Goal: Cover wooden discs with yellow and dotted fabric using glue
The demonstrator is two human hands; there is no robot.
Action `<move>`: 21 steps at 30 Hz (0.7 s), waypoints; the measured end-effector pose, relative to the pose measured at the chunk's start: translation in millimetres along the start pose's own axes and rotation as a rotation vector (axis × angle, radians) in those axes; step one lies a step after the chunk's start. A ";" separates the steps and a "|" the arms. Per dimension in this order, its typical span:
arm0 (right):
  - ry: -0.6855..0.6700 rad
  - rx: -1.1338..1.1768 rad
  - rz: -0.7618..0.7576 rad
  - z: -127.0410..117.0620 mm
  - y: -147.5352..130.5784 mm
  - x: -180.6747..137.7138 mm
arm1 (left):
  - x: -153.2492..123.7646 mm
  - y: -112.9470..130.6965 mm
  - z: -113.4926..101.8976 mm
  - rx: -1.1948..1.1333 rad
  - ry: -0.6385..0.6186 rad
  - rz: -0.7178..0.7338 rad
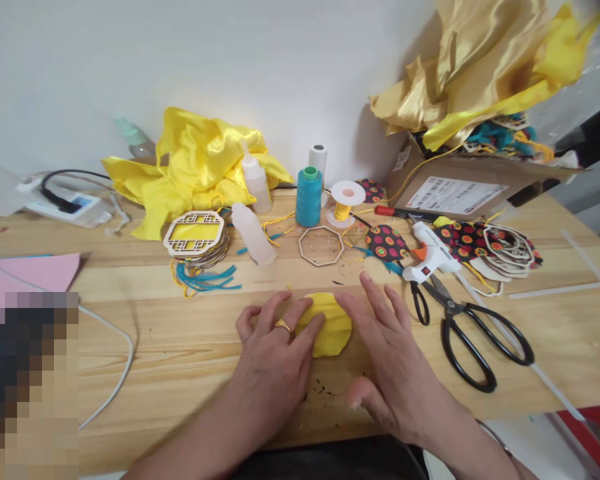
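Note:
A small rounded piece of yellow fabric (334, 337) lies on the wooden table between my hands, lightly creased. My left hand (277, 347), with a ring on one finger, rests at its left side; the fingers are apart and the fingertips press on the cloth. My right hand (387, 353) is open at the right side, fingers spread, with the index fingertip at the fabric's upper right edge. Just beyond the fabric lies an octagonal wooden frame (322, 265). Black-handled scissors (453, 307) and a white glue gun (430, 257) lie to the right of my right hand.
Behind stand a teal thread cone (309, 200), a ribbon spool (347, 193) and white squeeze bottles (257, 183). Stacked lattice frames (173, 245) with tassels sit left, before crumpled yellow satin (200, 150). A cardboard box (430, 170) heaped with fabric is back right. A white cable (130, 347) runs left.

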State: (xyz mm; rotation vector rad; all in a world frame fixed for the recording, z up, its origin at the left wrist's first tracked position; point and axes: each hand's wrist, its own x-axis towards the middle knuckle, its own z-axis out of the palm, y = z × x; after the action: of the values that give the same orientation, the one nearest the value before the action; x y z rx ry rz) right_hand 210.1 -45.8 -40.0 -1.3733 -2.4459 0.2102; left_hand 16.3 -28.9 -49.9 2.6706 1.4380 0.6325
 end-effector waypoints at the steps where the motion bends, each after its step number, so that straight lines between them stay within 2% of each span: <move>1: -0.026 -0.001 -0.025 -0.1 -1.4 -0.5 | -0.1 -0.1 0.1 0.005 -0.006 0.002; 6: -0.131 -0.079 -0.077 5.0 -9.5 0.0 | -0.7 -0.8 -0.2 0.030 -0.013 0.019; 21: -0.055 -0.202 0.005 13.4 -4.8 -0.6 | -0.8 -0.7 -0.8 0.006 -0.006 0.007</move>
State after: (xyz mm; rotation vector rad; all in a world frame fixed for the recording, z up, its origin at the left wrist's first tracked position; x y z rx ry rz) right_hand 201.8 -48.3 -51.3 -1.4734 -2.5677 0.0014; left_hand 15.0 -29.3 -49.6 2.6809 1.4319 0.6207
